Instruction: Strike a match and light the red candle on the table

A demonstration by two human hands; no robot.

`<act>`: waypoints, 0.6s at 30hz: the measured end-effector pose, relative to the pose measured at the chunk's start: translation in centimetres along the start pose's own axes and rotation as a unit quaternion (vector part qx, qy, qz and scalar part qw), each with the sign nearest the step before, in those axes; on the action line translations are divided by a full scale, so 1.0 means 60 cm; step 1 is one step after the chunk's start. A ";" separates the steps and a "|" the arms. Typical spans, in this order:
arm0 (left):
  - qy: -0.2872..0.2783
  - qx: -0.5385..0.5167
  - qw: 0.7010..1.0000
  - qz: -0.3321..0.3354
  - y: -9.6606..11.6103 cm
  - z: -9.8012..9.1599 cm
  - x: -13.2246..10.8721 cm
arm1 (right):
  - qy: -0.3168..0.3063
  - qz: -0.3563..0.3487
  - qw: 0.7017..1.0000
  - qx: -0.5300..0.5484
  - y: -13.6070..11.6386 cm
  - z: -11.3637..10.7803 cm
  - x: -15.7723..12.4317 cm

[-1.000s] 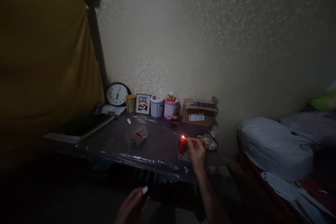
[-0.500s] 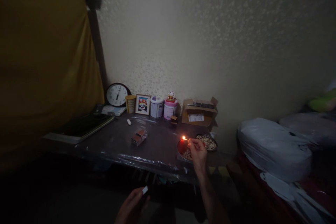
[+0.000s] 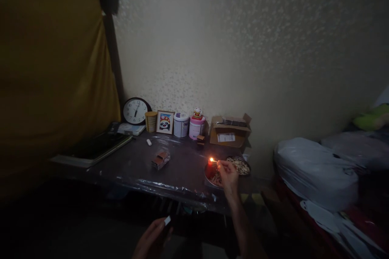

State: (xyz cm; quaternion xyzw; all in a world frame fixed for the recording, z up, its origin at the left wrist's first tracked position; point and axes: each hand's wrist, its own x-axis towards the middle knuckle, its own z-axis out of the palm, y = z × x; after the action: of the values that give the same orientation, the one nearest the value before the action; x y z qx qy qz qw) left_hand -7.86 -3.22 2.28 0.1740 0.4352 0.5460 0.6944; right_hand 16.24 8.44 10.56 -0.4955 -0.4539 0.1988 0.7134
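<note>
My right hand (image 3: pixel 228 174) pinches a thin match (image 3: pixel 214 161) held level, its tip at a small flame. Just under the flame stands a red candle (image 3: pixel 210 169) in a round dish (image 3: pixel 215 184) with small brownish bits around it. Behind my fingers is a second dark dish (image 3: pixel 246 164) filled with pale sticks. Low in the view, in front of the table, my left hand (image 3: pixel 153 236) is closed around what looks like a matchbox (image 3: pixel 167 221). Only its white end shows; shadow hides the rest.
On the plastic-covered table (image 3: pixel 133 170) lie a wrapped pack of brown boxes (image 3: pixel 161 159) and a small white object (image 3: pixel 148 142). Along the wall stand a clock (image 3: pixel 135 110), a yellow cup (image 3: pixel 151 121), a framed picture (image 3: pixel 165 122), two tubs (image 3: pixel 181 125) and a cardboard box (image 3: pixel 232 135).
The view has shifted very slightly. My right hand still holds the match at the flame above the candle, and my left hand stays low in the same closed grip.
</note>
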 end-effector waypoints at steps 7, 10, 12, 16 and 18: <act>-0.002 -0.014 1.000 0.020 -0.003 0.001 -0.002 | 0.002 0.005 1.000 -0.008 0.014 0.004 0.007; -0.006 -0.009 1.000 0.014 -0.005 -0.003 0.003 | 0.004 0.006 1.000 -0.009 0.023 0.007 0.012; -0.007 -0.005 1.000 0.002 -0.006 -0.006 0.008 | 0.005 0.009 1.000 -0.011 0.029 0.008 0.014; -0.014 -0.008 1.000 0.016 -0.007 -0.005 0.009 | 0.000 0.015 1.000 -0.012 0.032 0.008 0.013; -0.017 -0.009 0.999 0.028 -0.007 -0.001 0.004 | -0.005 0.018 1.000 -0.009 0.029 0.007 0.011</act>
State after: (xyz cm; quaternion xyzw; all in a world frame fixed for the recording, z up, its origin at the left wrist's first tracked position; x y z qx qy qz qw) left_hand -7.64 -3.18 1.86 0.1892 0.4136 0.5660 0.6876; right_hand 16.52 9.88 9.32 -0.5090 -0.4506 0.2096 0.7028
